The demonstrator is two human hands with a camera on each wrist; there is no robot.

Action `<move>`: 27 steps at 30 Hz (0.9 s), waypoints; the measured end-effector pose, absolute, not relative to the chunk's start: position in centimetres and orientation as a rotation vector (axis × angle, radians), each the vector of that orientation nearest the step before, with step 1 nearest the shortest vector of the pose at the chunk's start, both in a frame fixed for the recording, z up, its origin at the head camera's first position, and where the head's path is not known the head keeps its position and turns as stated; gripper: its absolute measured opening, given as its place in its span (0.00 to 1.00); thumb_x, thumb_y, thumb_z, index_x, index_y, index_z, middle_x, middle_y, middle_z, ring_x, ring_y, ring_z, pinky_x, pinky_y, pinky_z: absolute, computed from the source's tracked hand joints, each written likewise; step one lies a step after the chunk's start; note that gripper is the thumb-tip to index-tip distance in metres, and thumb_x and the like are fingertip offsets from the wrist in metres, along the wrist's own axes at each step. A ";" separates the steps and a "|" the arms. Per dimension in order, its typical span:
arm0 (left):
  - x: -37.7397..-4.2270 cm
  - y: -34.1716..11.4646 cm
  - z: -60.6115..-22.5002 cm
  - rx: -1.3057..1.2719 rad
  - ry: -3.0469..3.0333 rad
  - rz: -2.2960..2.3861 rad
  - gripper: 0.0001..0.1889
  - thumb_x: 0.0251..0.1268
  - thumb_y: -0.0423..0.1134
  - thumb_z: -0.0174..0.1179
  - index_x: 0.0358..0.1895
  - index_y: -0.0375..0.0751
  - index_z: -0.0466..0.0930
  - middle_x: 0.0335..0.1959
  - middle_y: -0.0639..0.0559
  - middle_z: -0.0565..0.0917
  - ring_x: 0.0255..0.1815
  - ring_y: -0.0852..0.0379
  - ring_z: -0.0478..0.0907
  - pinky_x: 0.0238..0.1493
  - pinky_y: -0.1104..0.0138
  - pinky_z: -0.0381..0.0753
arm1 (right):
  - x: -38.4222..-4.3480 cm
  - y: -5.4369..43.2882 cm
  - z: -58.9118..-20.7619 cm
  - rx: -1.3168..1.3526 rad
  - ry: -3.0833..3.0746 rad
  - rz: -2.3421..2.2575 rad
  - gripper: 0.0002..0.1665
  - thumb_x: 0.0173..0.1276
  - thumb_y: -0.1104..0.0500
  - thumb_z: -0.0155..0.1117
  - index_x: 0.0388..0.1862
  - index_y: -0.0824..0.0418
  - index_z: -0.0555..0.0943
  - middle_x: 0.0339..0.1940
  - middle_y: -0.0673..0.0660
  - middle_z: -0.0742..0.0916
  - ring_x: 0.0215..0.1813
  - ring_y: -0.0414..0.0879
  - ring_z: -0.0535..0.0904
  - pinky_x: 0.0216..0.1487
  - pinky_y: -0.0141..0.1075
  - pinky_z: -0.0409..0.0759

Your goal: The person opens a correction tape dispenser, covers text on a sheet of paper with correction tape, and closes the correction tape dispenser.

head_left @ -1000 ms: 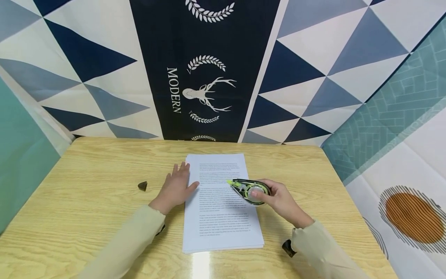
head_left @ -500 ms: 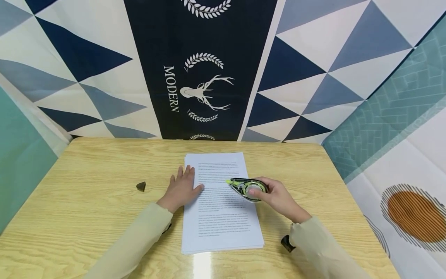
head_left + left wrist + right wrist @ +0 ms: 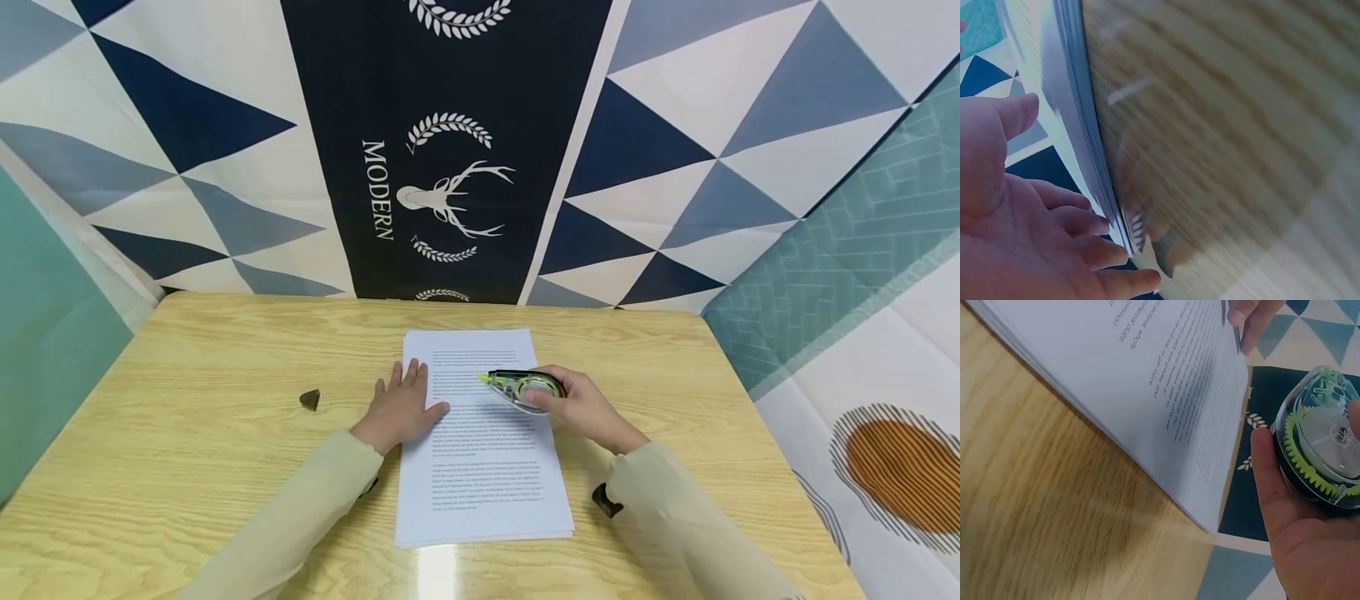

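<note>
A stack of printed paper (image 3: pixel 483 492) lies on the table, its sheets' edges showing in the left wrist view (image 3: pixel 1079 94). My left hand (image 3: pixel 401 411) rests at the stack's left edge with fingers spread and straight. My right hand (image 3: pixel 588 408) holds a correction tape (image 3: pixel 525 390) between thumb and fingers over the upper right part of the text. Its yellow-green tip points left; whether it touches the paper I cannot tell. Through the clear case in the right wrist view, a green gear wheel (image 3: pixel 1300 456) shows.
A small dark wedge-shaped piece (image 3: pixel 310 399) lies on the wooden table (image 3: pixel 187 467), left of my left hand. A patterned cloth (image 3: pixel 442 150) hangs behind the table's far edge. Light reflects off the table in front of the paper.
My left hand has slid right, further onto the paper's left margin. The right hand has carried the correction tape slightly up and left over the text.
</note>
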State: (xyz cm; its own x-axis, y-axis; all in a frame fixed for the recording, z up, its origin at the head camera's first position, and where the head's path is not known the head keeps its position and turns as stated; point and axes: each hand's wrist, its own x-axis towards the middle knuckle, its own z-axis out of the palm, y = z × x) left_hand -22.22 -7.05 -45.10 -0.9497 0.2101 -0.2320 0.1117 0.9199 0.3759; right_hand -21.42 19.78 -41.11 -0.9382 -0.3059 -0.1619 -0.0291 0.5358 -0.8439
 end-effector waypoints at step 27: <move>-22.1 -6.8 -45.2 0.220 2.731 0.453 0.42 0.70 0.60 0.40 0.74 0.34 0.39 0.77 0.41 0.38 0.77 0.40 0.33 0.72 0.43 0.37 | -25.0 17.1 -42.9 -0.304 2.420 -1.387 0.27 0.67 0.51 0.61 0.61 0.61 0.71 0.55 0.62 0.80 0.50 0.47 0.77 0.48 0.37 0.76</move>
State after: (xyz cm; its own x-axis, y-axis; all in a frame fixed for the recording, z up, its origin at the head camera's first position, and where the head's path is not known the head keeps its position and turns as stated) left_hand -22.08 -6.79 -45.18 -0.9220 0.2089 -0.3260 0.0925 0.9364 0.3384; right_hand -24.99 17.09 -42.92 -0.9214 -0.3443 -0.1801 -0.0185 0.5020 -0.8647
